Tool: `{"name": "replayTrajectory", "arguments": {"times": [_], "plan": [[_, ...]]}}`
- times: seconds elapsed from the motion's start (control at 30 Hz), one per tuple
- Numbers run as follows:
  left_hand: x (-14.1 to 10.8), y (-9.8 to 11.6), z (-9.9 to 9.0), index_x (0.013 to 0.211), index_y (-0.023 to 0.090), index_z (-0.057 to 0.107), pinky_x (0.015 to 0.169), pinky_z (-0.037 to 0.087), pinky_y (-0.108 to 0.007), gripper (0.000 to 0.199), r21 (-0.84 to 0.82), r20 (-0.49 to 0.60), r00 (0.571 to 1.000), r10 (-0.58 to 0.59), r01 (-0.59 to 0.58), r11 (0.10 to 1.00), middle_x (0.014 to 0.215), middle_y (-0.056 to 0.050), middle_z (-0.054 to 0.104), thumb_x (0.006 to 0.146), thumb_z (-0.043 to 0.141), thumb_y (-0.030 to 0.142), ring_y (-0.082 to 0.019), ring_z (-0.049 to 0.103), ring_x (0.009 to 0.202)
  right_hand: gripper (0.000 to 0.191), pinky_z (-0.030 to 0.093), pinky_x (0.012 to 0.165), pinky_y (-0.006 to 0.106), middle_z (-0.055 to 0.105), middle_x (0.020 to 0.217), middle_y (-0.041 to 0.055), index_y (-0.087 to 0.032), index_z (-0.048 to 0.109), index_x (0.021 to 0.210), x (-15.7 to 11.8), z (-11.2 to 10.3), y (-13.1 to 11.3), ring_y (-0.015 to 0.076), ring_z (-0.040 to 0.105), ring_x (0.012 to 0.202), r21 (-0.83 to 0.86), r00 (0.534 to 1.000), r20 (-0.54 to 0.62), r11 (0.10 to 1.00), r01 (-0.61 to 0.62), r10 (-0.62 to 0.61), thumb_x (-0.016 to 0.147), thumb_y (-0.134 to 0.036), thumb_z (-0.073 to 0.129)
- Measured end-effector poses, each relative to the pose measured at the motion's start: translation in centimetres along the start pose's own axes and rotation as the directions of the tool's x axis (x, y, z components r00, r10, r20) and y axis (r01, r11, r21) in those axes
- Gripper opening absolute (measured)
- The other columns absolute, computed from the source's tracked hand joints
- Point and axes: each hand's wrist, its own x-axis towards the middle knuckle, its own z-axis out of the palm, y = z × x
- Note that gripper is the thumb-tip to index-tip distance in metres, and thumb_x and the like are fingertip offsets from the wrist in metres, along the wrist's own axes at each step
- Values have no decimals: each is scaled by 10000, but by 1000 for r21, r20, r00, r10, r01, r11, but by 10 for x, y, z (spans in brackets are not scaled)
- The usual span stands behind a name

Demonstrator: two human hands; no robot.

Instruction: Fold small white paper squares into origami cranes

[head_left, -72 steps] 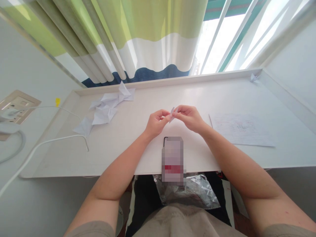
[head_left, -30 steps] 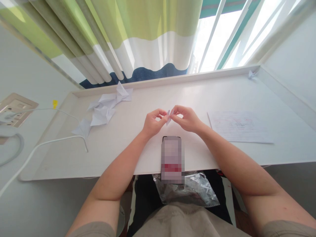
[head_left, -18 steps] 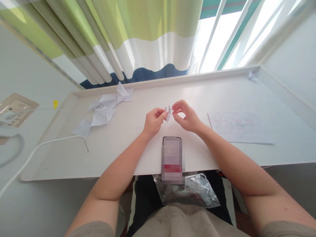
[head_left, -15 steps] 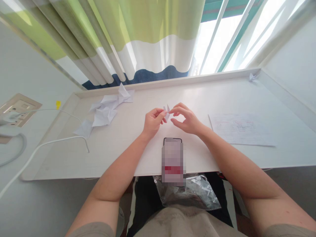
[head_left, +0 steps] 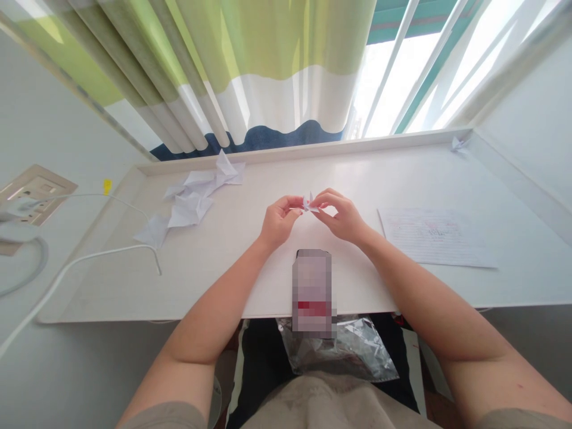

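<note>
Your right hand (head_left: 343, 215) pinches one small white folded-paper piece (head_left: 314, 209) above mid-desk; your left hand (head_left: 277, 221) meets its left side, grip unclear. Nearer, one dark-edged rectangular phone (head_left: 313, 286) overhangs the edge. Right, one lined white sheet (head_left: 433, 237); far right, one crumpled white paper (head_left: 458, 144); left, several overlapping folded white papers (head_left: 190, 208).

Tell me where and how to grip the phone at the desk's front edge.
Squeeze the phone by its long sides at the near end, coming from the person's side, I'd say: it is long and narrow, and that end shows past the front edge of the desk, likely reachable underneath.
</note>
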Motion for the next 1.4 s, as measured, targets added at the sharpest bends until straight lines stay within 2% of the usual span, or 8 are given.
{"name": "replayTrajectory", "arguments": {"times": [0.1,0.2,0.43,0.57,0.73,0.9,1.2,1.4], "plan": [[-1,-3,-2,1200,221,708,1014,622,-407,349,113,28,996,82,-85,990,1246,-89,780,860,674,151,-221,760,1136,82,615,848,420,744,982,35,-267,717,975,1,-2,0,210,703,898,-13,998,-28,999,-48,48,1030,-301,668],[-1,-5,-4,1294,257,638,973,619,-399,435,228,24,997,76,-79,971,1394,-97,718,876,654,136,-229,752,1175,87,611,840,426,751,978,39,-270,708,957,2,-4,2,222,704,910,-49,995,-47,995,-90,88,1020,-306,660],[4,-14,-13,1235,235,659,950,590,-407,362,402,43,997,56,-69,913,1251,-96,752,882,685,160,-228,742,1113,65,590,937,480,776,1074,66,-268,680,898,6,-17,12,263,733,1023,-150,990,-138,987,-54,33,961,-271,697],[4,-13,-9,1186,218,690,938,592,-403,272,335,81,997,-6,-21,942,1183,-105,789,917,725,235,-223,763,1042,85,591,910,476,780,1064,53,-277,669,873,6,-20,11,262,734,1004,-141,989,-146,990,-24,3,940,-246,711],[2,-12,1,1351,258,670,932,608,-372,451,126,104,994,-42,29,992,1244,-99,805,927,801,339,-225,786,1072,125,564,893,464,750,990,36,-283,672,863,5,-11,4,253,695,958,-180,993,-102,983,42,-61,905,-168,696],[5,-18,1,1173,208,774,987,613,-407,400,4,105,991,-85,85,996,1203,-106,823,883,862,469,-256,777,1115,122,534,858,436,699,912,19,-281,704,886,3,-4,3,238,646,899,-176,991,-77,980,92,-107,905,-161,708],[7,-20,-4,1065,185,808,969,610,-402,382,-59,73,987,-141,145,988,1039,-80,841,801,923,437,-207,775,968,78,569,889,462,727,950,40,-286,703,925,3,-7,-2,256,668,942,-112,999,13,993,-27,29,878,-224,703],[7,-20,-4,1055,182,788,958,605,-388,375,-40,61,987,-147,149,988,1046,-85,833,793,920,416,-209,770,995,190,622,867,447,789,1001,48,-259,706,1066,5,-9,-3,237,730,942,27,967,-45,967,-252,253,884,-284,657]]}}
